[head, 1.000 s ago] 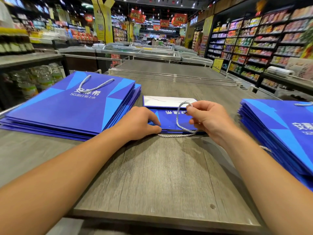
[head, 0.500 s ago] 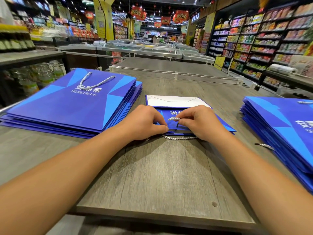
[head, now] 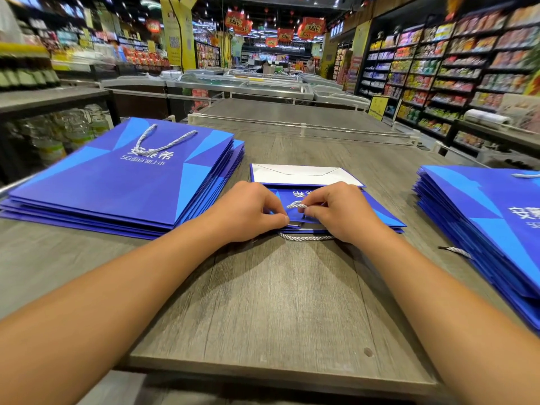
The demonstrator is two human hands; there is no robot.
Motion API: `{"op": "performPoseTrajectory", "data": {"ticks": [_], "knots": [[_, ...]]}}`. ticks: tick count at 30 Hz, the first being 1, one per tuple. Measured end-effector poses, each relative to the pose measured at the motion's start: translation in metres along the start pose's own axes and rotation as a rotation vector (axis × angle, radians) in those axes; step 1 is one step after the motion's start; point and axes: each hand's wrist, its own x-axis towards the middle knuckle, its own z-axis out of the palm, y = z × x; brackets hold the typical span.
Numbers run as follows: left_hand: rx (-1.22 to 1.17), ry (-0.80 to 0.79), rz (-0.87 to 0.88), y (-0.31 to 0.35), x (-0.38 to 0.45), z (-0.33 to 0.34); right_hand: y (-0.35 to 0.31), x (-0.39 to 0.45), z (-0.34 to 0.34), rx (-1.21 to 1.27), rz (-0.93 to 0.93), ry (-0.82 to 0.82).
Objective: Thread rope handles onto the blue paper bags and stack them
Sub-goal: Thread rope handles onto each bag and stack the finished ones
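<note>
Head view: flat blue bag (head: 380, 213), apparently half-threaded.

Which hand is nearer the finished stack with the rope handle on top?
Left. The left hand rests on the middle bag just right of that finished stack; the right hand sits farther right, pinching the rope.

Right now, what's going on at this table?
A person is fitting a rope handle onto a flat blue paper bag lying in the middle of the table. The left hand pins the bag's near edge while the right hand pinches the rope at the bag's top. Another loop of rope hangs off the near edge. A stack with handles sits to the left, another stack to the right.
</note>
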Motion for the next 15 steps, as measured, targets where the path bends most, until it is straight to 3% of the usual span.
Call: {"op": "performPoseTrajectory", "data": {"ticks": [7, 12, 15], "knots": [[-0.004, 0.06, 0.001, 0.0, 0.0, 0.003, -0.002, -0.002, -0.003, 0.034, -0.029, -0.023], [-0.01, 0.155, -0.021, 0.002, 0.002, 0.003, -0.003, -0.007, -0.012, 0.076, -0.028, -0.202], [-0.011, 0.172, -0.042, 0.001, 0.003, 0.002, -0.003, -0.011, -0.018, -0.055, -0.034, -0.253]]}}
